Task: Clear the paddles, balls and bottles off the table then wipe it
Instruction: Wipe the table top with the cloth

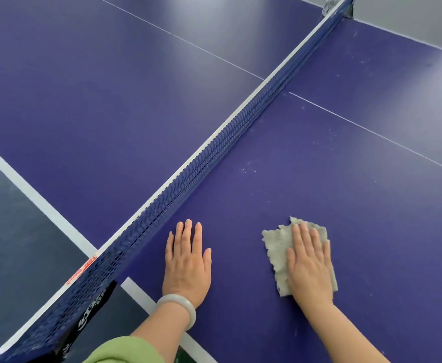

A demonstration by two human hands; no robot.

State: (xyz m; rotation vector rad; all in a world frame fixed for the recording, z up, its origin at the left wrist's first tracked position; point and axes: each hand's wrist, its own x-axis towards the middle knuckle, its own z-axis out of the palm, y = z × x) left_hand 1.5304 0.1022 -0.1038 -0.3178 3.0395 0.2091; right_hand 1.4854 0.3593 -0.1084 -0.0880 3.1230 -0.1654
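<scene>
The grey cloth [274,247] lies flat on the blue table-tennis table [345,192], on the half to the right of the net [214,153], close to the table's near side edge. My right hand [308,265] lies on top of it, palm down. The fingers are straight and close together and point away from me, and they press the cloth against the surface rather than curling round it. The cloth's ragged edge sticks out to the left of my thumb and past my fingertips, and a narrow strip shows along the right side of my hand. My right forearm comes in from the lower right, bare and low over the table.

My left hand [188,265] rests flat on the bare table, apart from the cloth, between it and the net. Its fingers are straight and slightly spread, and it holds nothing. A pale bangle [178,307] sits on that wrist, above the white edge line [141,294]. A green sleeve [125,349] shows at the bottom of the view.

Pale specks [248,169] dot the surface ahead of my hands, on the cloth's side of the net. The thin white centre line [371,129] crosses the table beyond them. The net runs diagonally from the lower left to its clamp [329,6] at the far side.
</scene>
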